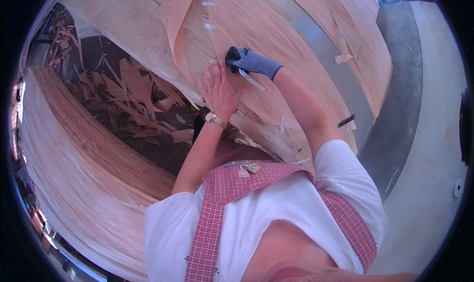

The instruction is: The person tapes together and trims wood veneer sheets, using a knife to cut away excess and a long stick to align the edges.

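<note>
A large sheet of thin, pinkish wood veneer (276,45) lies before me over a paler sheet (123,18). My left hand (219,92), bare with a wristwatch (216,119), presses down on the veneer with its fingers stretched. Just right of it, my right hand (252,62) wears a blue-grey glove with dark fingertips. Its fingers are closed at the seam between the sheets. From under the glove hangs a white tape strip (253,81), seemingly pinched there. Short white tape pieces (210,26) cross the seam farther away.
Torn veneer scraps (133,89) litter the dark floor at left. A tall veneer stack (98,148) stands at near left. At right lie a dark stick-like object (346,120) and another veneer sheet (355,35). A white disc with a hole (458,187) is at the far right.
</note>
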Action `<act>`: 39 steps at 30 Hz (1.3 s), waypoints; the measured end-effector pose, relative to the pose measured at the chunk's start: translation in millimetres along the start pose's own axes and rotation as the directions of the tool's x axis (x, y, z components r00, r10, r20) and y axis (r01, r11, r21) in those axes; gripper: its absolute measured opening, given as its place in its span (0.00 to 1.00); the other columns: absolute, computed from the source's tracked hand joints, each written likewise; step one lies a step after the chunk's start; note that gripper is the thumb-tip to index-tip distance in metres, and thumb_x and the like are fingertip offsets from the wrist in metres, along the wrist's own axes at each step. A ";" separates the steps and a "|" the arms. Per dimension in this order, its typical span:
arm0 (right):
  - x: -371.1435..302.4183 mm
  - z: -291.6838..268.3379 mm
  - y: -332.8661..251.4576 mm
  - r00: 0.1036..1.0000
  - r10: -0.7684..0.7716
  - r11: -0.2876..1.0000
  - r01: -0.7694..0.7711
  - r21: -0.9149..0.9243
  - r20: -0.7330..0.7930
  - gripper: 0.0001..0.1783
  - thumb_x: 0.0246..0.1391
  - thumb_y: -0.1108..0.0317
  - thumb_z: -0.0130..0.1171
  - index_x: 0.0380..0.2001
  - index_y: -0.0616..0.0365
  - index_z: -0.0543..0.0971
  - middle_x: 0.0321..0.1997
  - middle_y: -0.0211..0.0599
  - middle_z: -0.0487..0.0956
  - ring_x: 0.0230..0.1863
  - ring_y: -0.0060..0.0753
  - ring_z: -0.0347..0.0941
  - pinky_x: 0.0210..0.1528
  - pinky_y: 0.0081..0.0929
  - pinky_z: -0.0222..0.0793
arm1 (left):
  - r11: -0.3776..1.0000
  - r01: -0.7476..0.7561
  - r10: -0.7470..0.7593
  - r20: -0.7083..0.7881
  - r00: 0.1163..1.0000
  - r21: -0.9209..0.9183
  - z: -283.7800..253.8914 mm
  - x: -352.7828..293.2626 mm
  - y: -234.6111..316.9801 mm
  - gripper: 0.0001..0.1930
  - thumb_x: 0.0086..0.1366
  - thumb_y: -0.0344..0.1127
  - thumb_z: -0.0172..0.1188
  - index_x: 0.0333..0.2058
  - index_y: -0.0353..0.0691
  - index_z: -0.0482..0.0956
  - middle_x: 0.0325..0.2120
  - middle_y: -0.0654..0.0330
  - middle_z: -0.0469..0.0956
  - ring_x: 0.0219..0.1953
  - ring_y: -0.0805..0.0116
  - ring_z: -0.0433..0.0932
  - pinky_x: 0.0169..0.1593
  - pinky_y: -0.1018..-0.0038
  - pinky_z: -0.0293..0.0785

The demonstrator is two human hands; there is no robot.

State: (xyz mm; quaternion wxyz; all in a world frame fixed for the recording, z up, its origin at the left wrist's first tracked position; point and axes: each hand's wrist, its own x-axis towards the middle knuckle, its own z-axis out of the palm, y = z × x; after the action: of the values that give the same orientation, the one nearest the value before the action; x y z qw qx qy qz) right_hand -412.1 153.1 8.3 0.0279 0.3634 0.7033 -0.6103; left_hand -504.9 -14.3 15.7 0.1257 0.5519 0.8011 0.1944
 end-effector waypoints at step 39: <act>-248.5 153.9 -62.0 0.935 -0.240 0.676 0.354 0.646 -0.261 0.21 0.58 0.58 0.63 0.51 0.58 0.75 0.38 0.29 0.80 0.36 0.17 0.75 0.35 0.16 0.70 | 0.978 -0.059 0.011 0.235 0.972 0.201 4.2 14.6 -2.6 0.52 0.49 0.63 0.64 0.69 0.59 0.49 0.71 0.58 0.48 0.72 0.49 0.44 0.68 0.41 0.44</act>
State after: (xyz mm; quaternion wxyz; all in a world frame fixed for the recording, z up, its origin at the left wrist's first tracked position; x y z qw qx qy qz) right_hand -325.6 -100.2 141.3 -0.2622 0.2747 0.4782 -0.7919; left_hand -510.6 -0.8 11.0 0.1573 0.5951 0.7868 0.0462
